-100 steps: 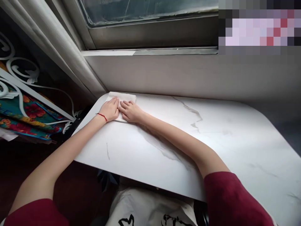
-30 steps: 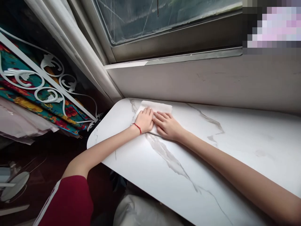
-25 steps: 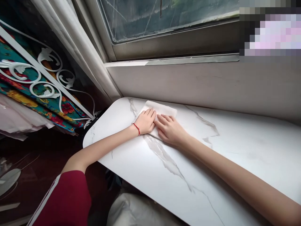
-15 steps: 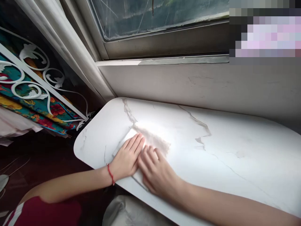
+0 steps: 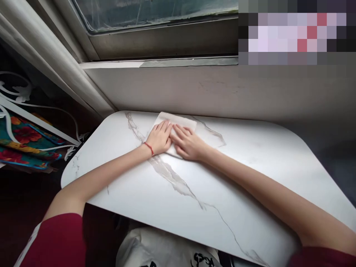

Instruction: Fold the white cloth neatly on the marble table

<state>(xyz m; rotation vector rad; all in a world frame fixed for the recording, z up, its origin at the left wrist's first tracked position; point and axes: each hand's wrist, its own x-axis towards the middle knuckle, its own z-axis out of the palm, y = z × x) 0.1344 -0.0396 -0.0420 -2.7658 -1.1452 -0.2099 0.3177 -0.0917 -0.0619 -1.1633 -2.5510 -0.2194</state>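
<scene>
A white cloth lies folded flat on a white marble-patterned tabletop, close to the edge along the wall. My left hand rests flat on the cloth's left part, fingers stretched out; a red string bracelet circles that wrist. Beside it, touching it, my right hand presses on the cloth's right part with its fingers extended and slightly bent. Parts of the cloth under both palms are hidden.
Behind the table stand a pale wall and a window. A light curtain hangs at the left, near a white scrolled metal frame and floral fabric. Pale fabric with black marks shows below the table's front edge.
Both hands have slid the cloth across the tabletop, away from me toward the wall edge. My right hand's fingers are straighter than before. The camera view has shifted too.
</scene>
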